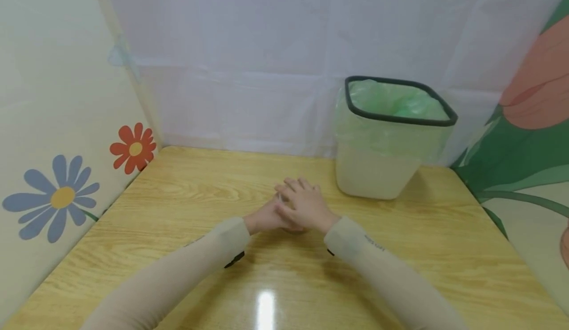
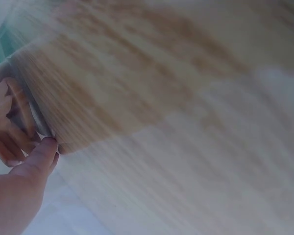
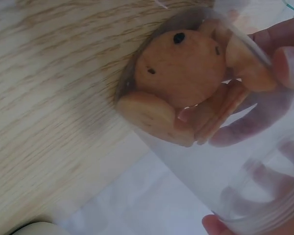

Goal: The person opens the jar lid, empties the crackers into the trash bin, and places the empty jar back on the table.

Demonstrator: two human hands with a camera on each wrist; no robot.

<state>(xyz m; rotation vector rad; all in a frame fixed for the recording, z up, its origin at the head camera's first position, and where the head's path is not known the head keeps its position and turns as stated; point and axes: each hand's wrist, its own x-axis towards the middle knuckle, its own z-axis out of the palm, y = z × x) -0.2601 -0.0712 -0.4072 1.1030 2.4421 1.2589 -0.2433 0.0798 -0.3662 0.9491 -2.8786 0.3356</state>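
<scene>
Two arms (image 1: 182,273) converge; right hand (image 1: 307,205) overlaps left hand (image 1: 265,216), both gripping clear jar (image 3: 186,159).

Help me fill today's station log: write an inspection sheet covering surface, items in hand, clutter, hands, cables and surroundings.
Surface: glossy wood-grain table, light reflected near the front.
Items in hand: clear container holding round tan pieces, one with dark specks.
Clutter: bin with dark rim and green liner, back right.
Hands: left hand grips the container; right hand is over it, hold unclear.
Cables: nothing seen.
Surroundings: white cloth behind; flower-patterned panels either side.
</scene>
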